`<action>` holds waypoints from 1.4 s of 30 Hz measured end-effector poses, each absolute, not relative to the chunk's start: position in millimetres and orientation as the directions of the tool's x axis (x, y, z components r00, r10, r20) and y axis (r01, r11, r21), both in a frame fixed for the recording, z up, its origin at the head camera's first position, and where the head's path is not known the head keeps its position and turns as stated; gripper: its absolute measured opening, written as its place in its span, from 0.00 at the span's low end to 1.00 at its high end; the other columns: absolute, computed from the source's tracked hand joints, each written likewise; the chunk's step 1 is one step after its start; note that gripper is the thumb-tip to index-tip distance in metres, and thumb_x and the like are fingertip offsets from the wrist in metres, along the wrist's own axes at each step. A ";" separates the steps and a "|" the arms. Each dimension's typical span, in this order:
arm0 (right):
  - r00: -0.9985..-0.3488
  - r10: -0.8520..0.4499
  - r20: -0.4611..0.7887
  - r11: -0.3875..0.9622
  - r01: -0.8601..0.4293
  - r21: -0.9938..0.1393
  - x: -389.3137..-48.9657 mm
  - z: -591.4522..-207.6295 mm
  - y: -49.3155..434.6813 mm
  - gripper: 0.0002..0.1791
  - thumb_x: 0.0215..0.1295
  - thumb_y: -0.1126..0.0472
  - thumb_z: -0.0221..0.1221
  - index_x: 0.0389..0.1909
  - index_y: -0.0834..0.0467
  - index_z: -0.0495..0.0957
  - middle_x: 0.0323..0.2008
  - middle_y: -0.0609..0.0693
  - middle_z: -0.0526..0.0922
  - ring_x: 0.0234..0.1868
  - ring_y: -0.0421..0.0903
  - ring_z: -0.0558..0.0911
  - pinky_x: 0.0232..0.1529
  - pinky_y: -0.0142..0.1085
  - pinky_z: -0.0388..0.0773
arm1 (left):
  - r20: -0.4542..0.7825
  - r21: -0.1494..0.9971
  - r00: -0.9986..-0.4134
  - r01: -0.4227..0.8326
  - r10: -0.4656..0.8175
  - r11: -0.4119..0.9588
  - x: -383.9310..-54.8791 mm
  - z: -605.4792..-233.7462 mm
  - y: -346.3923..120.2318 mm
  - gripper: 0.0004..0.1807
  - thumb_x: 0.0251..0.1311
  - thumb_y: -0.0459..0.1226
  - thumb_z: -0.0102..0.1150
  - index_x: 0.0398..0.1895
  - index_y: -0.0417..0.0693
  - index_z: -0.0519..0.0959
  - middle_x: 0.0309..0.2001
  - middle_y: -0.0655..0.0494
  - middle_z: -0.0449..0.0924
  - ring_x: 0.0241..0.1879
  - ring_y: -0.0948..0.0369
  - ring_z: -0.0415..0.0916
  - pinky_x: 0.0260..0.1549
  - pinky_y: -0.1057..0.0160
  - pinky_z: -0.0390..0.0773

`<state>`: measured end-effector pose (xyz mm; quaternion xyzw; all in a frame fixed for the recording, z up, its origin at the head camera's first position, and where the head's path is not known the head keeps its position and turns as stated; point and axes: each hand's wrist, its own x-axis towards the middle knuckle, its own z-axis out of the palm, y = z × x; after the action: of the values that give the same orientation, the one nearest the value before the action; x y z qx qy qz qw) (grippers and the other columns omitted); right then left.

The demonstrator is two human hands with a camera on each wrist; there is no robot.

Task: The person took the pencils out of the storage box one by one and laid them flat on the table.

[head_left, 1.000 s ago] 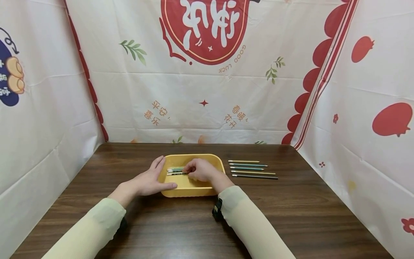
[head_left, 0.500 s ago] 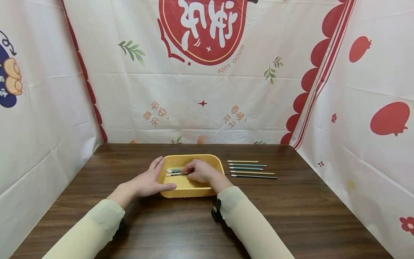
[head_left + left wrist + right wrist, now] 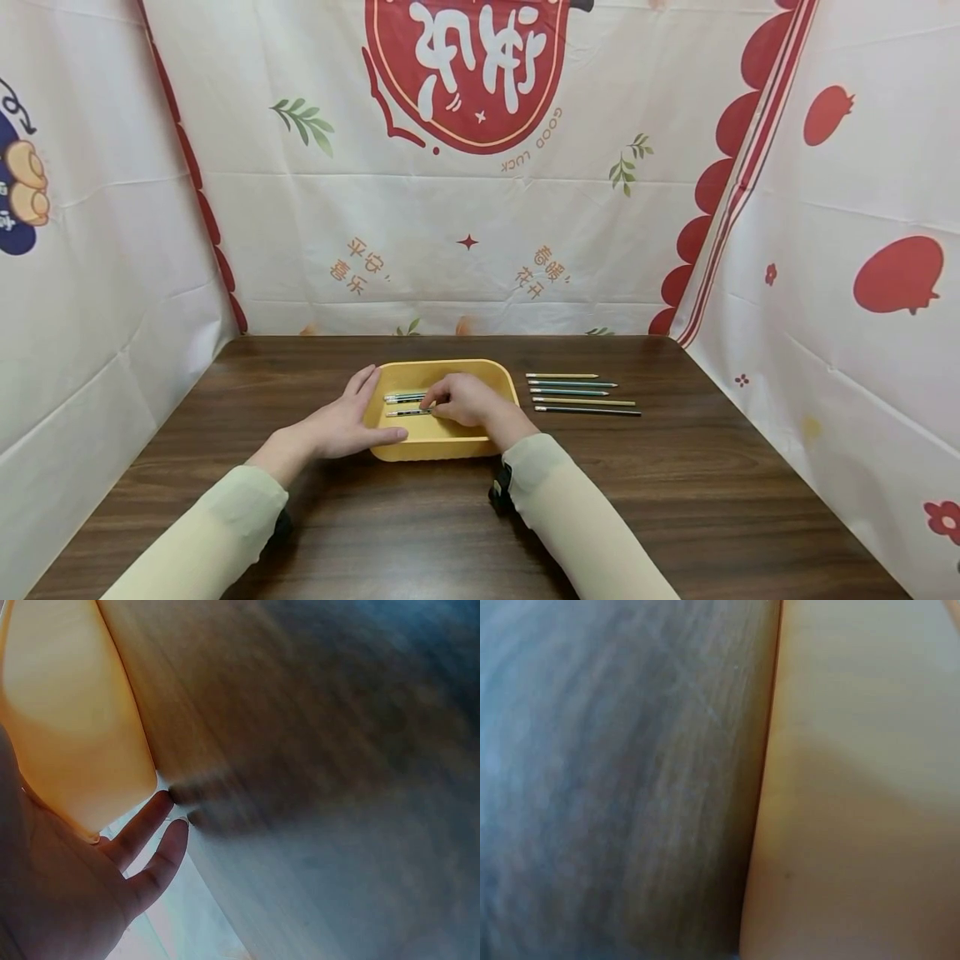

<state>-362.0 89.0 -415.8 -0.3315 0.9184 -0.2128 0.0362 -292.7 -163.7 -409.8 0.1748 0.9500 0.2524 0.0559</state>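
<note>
A yellow plastic tray stands on the table with several pencils lying side by side inside it. My right hand reaches over the front rim and pinches a dark pencil near the tray floor. That pencil's white eraser end points left, and the hand hides its other end. At the tray's left side my left hand rests with fingers spread, thumb along the front rim. In the left wrist view, fingers lie beside the tray wall. Only tray wall and table show in the right wrist view.
To the right of the tray, several pencils lie in a spaced row on the brown wooden table, erasers to the left. A printed white cloth hangs behind the table and along both sides.
The dark pencil has moved toward the front of the tray, leaving a gap to the pencils behind it. My left hand stays at the tray's side.
</note>
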 end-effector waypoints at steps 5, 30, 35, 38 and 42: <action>-0.781 -0.619 0.081 0.688 -0.589 -0.424 -360.4 -414.3 88.8 0.10 0.68 0.63 0.63 0.42 0.46 0.90 0.36 0.41 0.86 0.32 0.39 0.75 0.39 0.32 0.73 | -0.018 0.499 -0.934 0.300 0.356 0.813 -293.0 -410.7 -164.1 0.69 0.52 0.75 0.58 0.84 0.50 0.34 0.83 0.50 0.29 0.72 0.43 0.64 0.66 0.41 0.69; -0.777 -0.626 0.069 0.636 -0.561 -0.530 -361.0 -413.2 87.2 0.15 0.68 0.65 0.62 0.48 0.45 0.90 0.45 0.43 0.87 0.34 0.38 0.75 0.36 0.29 0.72 | -0.020 0.498 -0.930 0.309 0.367 0.810 -292.1 -409.9 -164.3 0.69 0.53 0.75 0.58 0.84 0.48 0.35 0.83 0.50 0.30 0.73 0.43 0.63 0.67 0.41 0.68; -0.779 -0.624 0.064 0.631 -0.550 -0.547 -361.0 -413.3 87.8 0.16 0.69 0.65 0.63 0.49 0.43 0.90 0.42 0.43 0.85 0.33 0.39 0.75 0.35 0.30 0.72 | -0.027 0.501 -0.929 0.307 0.370 0.809 -292.1 -409.4 -164.9 0.69 0.53 0.75 0.57 0.84 0.48 0.34 0.83 0.50 0.30 0.73 0.43 0.62 0.68 0.41 0.67; -0.778 -0.626 0.064 0.626 -0.549 -0.554 -361.8 -413.4 88.2 0.16 0.69 0.65 0.62 0.49 0.42 0.90 0.42 0.42 0.84 0.31 0.39 0.74 0.32 0.30 0.71 | -0.027 0.502 -0.928 0.309 0.371 0.808 -292.4 -409.1 -165.0 0.69 0.53 0.75 0.57 0.84 0.48 0.34 0.83 0.50 0.30 0.73 0.43 0.62 0.67 0.41 0.67; -0.773 -0.631 0.070 0.615 -0.553 -0.563 -363.5 -412.5 87.4 0.17 0.69 0.65 0.62 0.49 0.42 0.89 0.44 0.41 0.86 0.28 0.38 0.74 0.30 0.30 0.71 | -0.022 0.497 -0.928 0.314 0.373 0.809 -293.2 -409.0 -164.6 0.70 0.53 0.75 0.58 0.84 0.47 0.34 0.83 0.49 0.30 0.72 0.43 0.64 0.67 0.41 0.68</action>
<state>-363.5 87.4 -412.5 -0.3302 0.8960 -0.2892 0.0677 -293.2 -164.6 -409.0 0.1810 0.9492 0.2505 0.0591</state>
